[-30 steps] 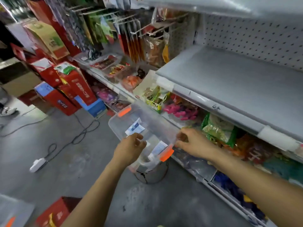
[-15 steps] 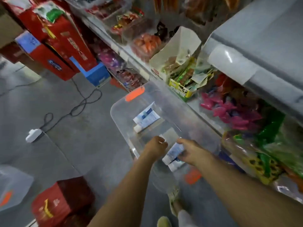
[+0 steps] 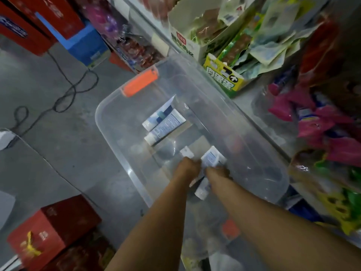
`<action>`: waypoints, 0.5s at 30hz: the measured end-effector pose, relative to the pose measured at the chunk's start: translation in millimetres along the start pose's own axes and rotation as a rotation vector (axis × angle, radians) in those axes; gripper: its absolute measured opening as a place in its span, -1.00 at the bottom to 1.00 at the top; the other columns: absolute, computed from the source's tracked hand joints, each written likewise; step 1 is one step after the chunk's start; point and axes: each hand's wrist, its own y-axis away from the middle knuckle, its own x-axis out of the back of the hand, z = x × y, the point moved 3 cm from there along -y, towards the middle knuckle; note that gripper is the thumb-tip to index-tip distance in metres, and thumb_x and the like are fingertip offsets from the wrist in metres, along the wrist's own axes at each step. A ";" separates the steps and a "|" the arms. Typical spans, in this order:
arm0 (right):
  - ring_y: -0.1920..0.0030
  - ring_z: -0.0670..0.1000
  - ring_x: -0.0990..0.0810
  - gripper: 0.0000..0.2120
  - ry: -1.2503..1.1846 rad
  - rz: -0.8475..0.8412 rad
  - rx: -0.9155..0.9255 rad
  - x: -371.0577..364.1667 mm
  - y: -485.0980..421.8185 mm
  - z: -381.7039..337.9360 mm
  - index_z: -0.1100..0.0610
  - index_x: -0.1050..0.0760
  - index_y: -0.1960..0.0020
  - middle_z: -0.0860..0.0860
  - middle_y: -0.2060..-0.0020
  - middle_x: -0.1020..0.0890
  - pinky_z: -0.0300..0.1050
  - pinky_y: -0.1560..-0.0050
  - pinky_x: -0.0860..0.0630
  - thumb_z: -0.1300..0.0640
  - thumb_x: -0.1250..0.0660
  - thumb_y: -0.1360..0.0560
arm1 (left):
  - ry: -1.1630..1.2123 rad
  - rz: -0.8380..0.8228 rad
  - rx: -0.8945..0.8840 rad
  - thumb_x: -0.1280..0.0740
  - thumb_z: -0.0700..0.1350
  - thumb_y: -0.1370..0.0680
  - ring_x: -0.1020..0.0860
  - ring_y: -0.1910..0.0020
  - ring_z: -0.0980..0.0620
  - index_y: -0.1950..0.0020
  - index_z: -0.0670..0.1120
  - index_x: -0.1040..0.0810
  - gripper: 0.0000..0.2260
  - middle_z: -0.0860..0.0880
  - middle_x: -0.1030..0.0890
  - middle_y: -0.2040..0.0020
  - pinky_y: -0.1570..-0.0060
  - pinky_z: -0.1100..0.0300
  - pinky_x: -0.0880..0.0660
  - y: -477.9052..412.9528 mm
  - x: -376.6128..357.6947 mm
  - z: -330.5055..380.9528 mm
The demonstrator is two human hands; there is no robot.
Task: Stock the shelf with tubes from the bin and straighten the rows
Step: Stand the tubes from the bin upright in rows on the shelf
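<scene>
A clear plastic bin with orange latches stands in front of the shelving. Both my hands are down inside it. My left hand is closed around a white tube whose end sticks out past the fingers. My right hand grips a white and blue tube. Another white tube shows between my wrists; which hand holds it is unclear. Two more white and blue tubes lie loose on the bin's floor further in.
Shelves on the right carry snack packets in a yellow-green box and pink bags. Red cartons sit at lower left and upper left, beside a blue box. A black cable runs across the grey floor.
The view has dropped from the shelf to the bin. My right hand left the bin's rim and went inside. Both hands have closed on tubes near the bin's front end.
</scene>
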 end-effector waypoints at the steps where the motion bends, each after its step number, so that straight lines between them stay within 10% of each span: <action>1: -0.16 0.22 -0.56 -0.37 0.032 -0.004 0.013 -0.9 4.5 -2.5 0.19 -0.38 -0.35 0.18 -0.22 -0.51 0.02 -0.19 -0.51 -0.04 -0.41 -0.36 | 0.049 -0.016 0.020 -0.15 0.07 -0.64 -0.51 -0.26 -0.21 -0.30 -0.26 -0.50 -0.55 -0.25 -0.54 -0.28 -0.21 0.06 -0.43 -2.3 0.0 -0.1; 6: -0.07 0.23 -0.63 -0.58 -0.084 -0.149 0.083 -6.0 15.8 -7.2 0.20 -0.43 -0.27 0.21 -0.13 -0.61 0.17 -0.11 -0.57 0.08 -0.37 -0.46 | 0.191 -0.137 0.062 -0.12 0.41 -0.42 -0.48 -0.32 -0.20 -0.41 -0.18 -0.44 -0.19 -0.20 -0.49 -0.36 -0.35 0.00 -0.38 -5.6 -6.9 0.8; 15: 0.08 0.16 -0.59 -0.72 -0.227 -0.284 0.345 52.9 112.4 -23.2 0.21 -0.44 -0.18 0.17 0.01 -0.61 0.07 0.00 -0.56 0.13 -0.33 -0.52 | 0.581 -0.032 -0.090 -0.44 -0.08 -0.49 -0.59 0.08 -0.12 -0.19 -0.22 -0.56 -0.66 -0.18 -0.61 0.01 -0.03 0.02 -0.55 83.6 23.7 17.1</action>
